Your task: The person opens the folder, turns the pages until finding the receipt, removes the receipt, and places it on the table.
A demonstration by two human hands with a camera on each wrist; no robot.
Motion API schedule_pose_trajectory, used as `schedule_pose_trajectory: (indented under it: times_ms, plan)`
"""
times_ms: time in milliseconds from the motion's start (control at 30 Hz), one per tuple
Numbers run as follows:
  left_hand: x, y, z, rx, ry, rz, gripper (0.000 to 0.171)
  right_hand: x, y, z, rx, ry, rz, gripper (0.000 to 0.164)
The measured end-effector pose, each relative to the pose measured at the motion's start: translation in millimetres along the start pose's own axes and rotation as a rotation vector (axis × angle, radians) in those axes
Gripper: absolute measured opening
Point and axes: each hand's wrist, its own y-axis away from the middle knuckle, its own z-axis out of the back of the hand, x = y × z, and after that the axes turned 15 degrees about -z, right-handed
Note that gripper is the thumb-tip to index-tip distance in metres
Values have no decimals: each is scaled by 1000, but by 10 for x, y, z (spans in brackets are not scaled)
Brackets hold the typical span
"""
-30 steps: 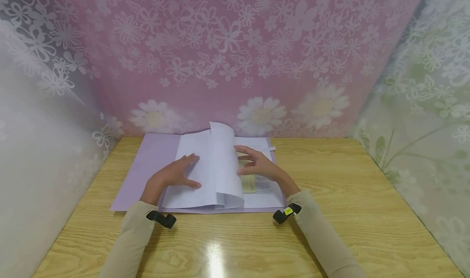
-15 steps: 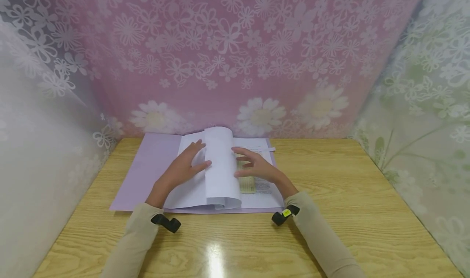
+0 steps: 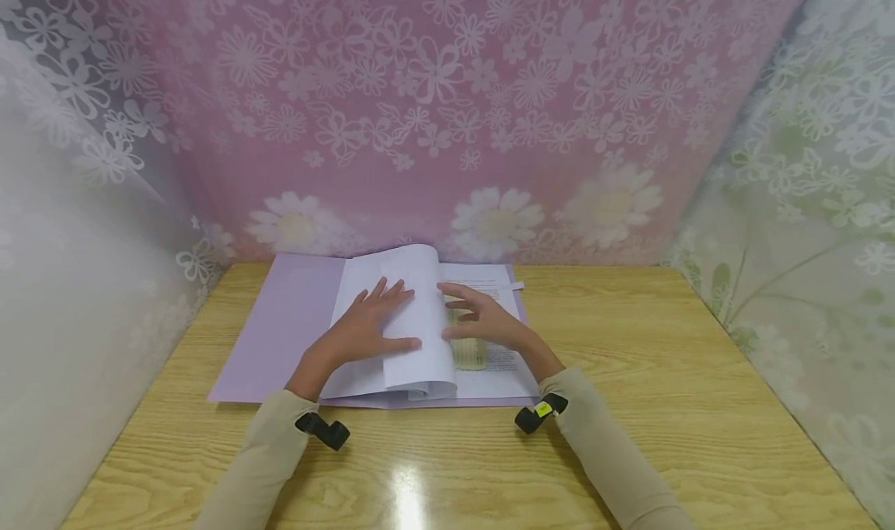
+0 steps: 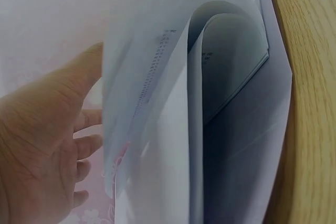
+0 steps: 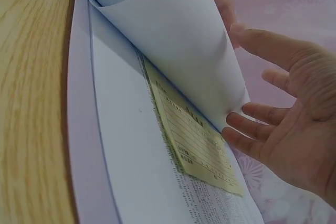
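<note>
A lilac folder lies spread out on the table, with white sheets inside. Several of these sheets curl over toward the left in a loose roll. My left hand rests on the turned sheets with its fingers spread. At the roll's right side, my right hand touches the paper with its fingertips, fingers loosely bent. Beneath the roll, a yellow ruled slip lies partly covered on a printed page. Print shows faintly through the lifted sheet in the left wrist view.
A narrow white strip sticks out past the folder's right edge. The wooden table extends to the right and in front. Pink floral cloth hangs directly behind the folder, and pale floral cloth borders both sides.
My left hand has moved right, from the left-hand sheets onto the curled ones. Their raised edge has come down leftward and lies flatter. My right hand has barely shifted.
</note>
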Motion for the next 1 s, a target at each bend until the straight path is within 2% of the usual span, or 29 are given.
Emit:
schedule_pose_trajectory:
  times_ms: [200, 400, 567, 1000]
  plan:
    - [24, 4, -15, 38, -1, 1, 100, 66, -1, 54, 4, 25, 16, 81]
    - [-30, -8, 12, 67, 13, 19, 99, 142, -32, 133, 26, 60, 10, 79]
    - [-13, -6, 1, 84, 25, 38, 99, 197, -52, 207, 32, 131, 11, 78]
    - [49, 26, -46, 112, -30, 93, 105, 192, -156, 453, -41, 308, -74, 68]
